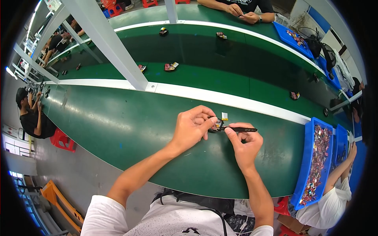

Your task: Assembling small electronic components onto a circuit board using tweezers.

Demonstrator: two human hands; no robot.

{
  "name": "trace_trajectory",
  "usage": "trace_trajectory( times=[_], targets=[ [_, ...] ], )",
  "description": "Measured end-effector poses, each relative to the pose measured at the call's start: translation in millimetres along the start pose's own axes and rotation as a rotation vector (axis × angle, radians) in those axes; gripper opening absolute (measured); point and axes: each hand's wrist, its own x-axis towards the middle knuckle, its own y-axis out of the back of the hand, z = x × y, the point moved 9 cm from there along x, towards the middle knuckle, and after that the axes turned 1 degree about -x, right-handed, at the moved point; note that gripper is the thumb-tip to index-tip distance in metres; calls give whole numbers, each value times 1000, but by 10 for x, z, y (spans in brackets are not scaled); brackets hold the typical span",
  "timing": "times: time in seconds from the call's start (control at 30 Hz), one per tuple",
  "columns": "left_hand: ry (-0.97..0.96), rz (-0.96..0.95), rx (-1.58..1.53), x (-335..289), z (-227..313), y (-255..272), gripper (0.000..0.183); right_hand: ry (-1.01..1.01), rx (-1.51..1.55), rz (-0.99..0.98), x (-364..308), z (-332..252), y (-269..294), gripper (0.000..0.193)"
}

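Note:
My left hand (191,126) is closed on a small black electronic assembly (216,126), holding it just above the green tabletop. From the assembly's far side sticks up a small silver, flat pouch-like piece (225,116) with a yellow edge. Black tweezers (244,129) lie between the thumb and fingers of my right hand (246,149). Their tips point left and reach the assembly, but the exact contact is too small to make out. My left fingers partly cover the assembly.
A blue tray (302,177) full of small colourful parts stands at the table's right end. Beyond a white rail (228,100) runs a green conveyor (212,78) carrying several small assemblies. A white post (106,43) rises at left. Other people sit across, at far left and at right.

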Motion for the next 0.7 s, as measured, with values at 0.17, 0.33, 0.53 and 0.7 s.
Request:
trace_trajectory(
  times=[0.17, 0.33, 0.53, 0.7],
  targets=[
    [-26, -57, -47, 4, -7, -37, 15, -122, 164, -32, 37, 99, 3, 10],
    [-18, -85, -46, 2, 38, -27, 15, -161, 174, -78, 43, 95, -15, 9],
    [-13, -91, -52, -3, 55, -23, 15, -167, 166, -74, 33, 90, -18, 10],
    [-51, -101, -40, 19, 18, -8, 14, -178, 177, -86, 42, 84, -22, 10]
  ],
)
